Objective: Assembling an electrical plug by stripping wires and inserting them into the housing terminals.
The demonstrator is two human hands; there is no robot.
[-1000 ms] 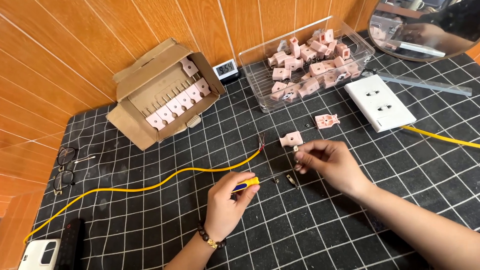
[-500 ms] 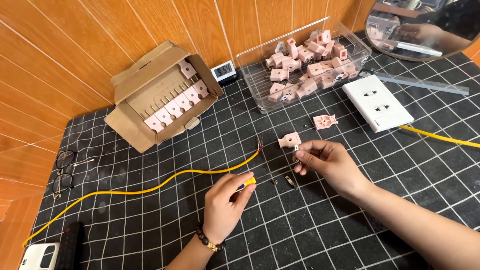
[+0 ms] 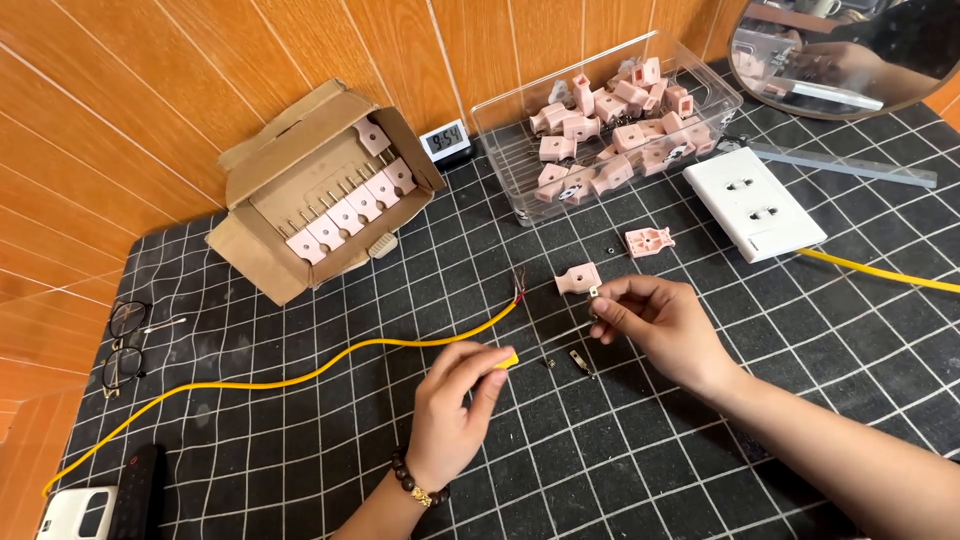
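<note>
Pinching a small metal piece (image 3: 594,293), the right hand (image 3: 655,322) sits beside the pink plug half (image 3: 577,279); left hand (image 3: 455,400) grips a yellow-handled tool (image 3: 507,360).

You sit at a home workbench: a gridded black mat (image 3: 700,470), wood-panelled wall (image 3: 150,90), a clear bin (image 3: 520,190) of pink plug parts (image 3: 610,130), yellow wire (image 3: 330,362).

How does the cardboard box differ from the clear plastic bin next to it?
The cardboard box is brown and opaque, flaps open and tipped toward the camera; the clear plastic bin is see-through and sits flat. In the box, pink plug pieces stand in a neat row; in the bin, pink plug pieces lie in a loose heap. Both are open, hold the same kind of pink parts, and rest on the black gridded mat by the wooden wall.
</note>
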